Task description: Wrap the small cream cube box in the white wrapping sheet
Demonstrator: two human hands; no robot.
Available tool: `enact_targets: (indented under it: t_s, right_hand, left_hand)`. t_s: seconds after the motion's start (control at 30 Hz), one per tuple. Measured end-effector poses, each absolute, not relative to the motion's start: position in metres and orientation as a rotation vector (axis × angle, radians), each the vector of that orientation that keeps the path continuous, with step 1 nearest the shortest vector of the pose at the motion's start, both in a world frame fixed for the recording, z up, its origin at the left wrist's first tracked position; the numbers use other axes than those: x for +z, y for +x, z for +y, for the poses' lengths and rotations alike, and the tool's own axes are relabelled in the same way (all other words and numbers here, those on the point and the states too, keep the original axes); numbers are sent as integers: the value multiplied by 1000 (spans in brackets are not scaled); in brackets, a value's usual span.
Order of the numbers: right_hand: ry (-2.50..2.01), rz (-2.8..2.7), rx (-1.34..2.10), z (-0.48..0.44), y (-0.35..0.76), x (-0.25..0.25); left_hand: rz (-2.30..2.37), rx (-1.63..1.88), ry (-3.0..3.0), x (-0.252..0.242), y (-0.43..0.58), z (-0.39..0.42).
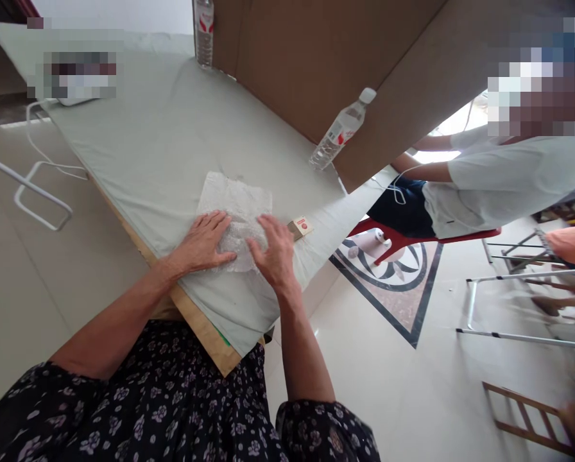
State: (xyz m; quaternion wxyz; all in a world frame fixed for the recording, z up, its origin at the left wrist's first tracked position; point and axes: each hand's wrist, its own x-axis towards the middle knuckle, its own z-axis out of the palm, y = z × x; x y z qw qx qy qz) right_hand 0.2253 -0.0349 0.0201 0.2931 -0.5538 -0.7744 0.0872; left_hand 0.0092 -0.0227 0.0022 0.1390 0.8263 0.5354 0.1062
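Observation:
A crinkled, see-through white sheet that looks like bubble wrap (237, 199) lies flat on the light green tablecloth in front of me. My left hand (203, 240) rests on its left side, palm down, fingers stretched out and thumb pointing inward. On the right side, my right hand (275, 247) touches or hovers just over the sheet, with thumb and fingers apart. Just beyond my right fingers sits a small cardboard box (300, 227) with red print. Neither hand is closed around anything.
A large brown cardboard panel (307, 58) stands across the table (138, 128). Two clear plastic bottles stand against it, one nearer (343, 131) and one farther (205, 35). A person in a white shirt (499, 186) sits at right on a red chair (388, 247). White cables hang at left.

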Motion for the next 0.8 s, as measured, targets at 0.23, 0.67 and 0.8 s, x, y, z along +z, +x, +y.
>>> enact_targets:
  t_s: [0.23,0.67,0.8]
  right_hand:
    - [-1488,-2289,433,-39,213,2]
    - [-1445,-1931,200,-51,243,-6]
    - [-1535,-1558,-72,-36,274,4]
  left_hand:
    - [1553,246,2373,9,-3,-25]
    - [1534,354,2352,5,-22,-30]
    - [1558,361,2350,4,-20,-30]
